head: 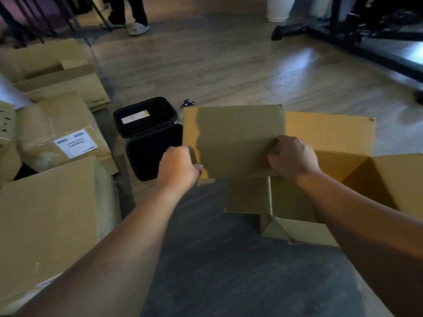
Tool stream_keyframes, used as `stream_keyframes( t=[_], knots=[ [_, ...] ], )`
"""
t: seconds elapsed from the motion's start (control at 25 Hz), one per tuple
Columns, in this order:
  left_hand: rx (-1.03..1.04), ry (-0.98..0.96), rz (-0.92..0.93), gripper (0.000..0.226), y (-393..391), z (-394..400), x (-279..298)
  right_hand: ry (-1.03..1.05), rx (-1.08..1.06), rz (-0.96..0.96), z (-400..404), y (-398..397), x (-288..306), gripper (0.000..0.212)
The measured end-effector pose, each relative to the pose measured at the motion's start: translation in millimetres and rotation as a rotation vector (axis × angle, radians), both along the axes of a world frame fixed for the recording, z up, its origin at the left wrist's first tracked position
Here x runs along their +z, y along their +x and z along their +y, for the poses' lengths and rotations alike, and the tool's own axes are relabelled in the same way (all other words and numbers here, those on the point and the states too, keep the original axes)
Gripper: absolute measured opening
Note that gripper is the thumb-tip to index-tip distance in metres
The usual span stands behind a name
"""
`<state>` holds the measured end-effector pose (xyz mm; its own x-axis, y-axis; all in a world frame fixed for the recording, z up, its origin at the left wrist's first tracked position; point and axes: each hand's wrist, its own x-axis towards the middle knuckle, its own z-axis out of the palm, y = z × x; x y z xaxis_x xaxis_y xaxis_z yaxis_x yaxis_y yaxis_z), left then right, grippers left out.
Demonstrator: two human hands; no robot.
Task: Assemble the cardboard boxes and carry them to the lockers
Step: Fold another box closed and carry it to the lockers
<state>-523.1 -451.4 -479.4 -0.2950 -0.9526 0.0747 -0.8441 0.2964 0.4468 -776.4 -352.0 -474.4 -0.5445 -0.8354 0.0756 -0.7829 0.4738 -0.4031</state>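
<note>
An open case (148,136) lies between stacked boxes (64,138), left, and probably 1 unfolded box (320,179), right.

Storeroom or office workspace: stacked labelled cartons (68,143), wood-look floor (229,72), black equipment stand (357,35).

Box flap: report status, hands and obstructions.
Left hand and right hand both grip the flap. Cardboard box open, unassembled. Open black case on floor just left.
</note>
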Motion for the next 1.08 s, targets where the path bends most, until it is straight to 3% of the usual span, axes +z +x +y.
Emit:
stream_keyframes(
  t=[0.16, 0.4, 0.52, 0.76, 1.08],
  knots=[
    [-0.311, 0.048, -0.06, 0.047, -73, 35, -22, 0.059, -0.092, 0.004, 75, -71, 5, 0.028],
    [-0.558, 0.256, 0.0, 0.039, -136, 94, -48, 0.198, -0.284, -0.034, 157, -130, -14, 0.031],
    [-0.628, 0.174, -0.131, 0.027, -135, 99, -60, 0.3, -0.334, -0.063, 169, -135, -35, 0.041],
    [-0.577, -0.064, -0.301, 0.007, -113, 98, -60, 0.307, -0.324, -0.08, 152, -124, -31, 0.029],
    [-0.339, -0.078, -0.438, 0.031, -36, 67, -43, 0.308, -0.016, -0.056, 99, -71, -42, 0.04]
  ],
)
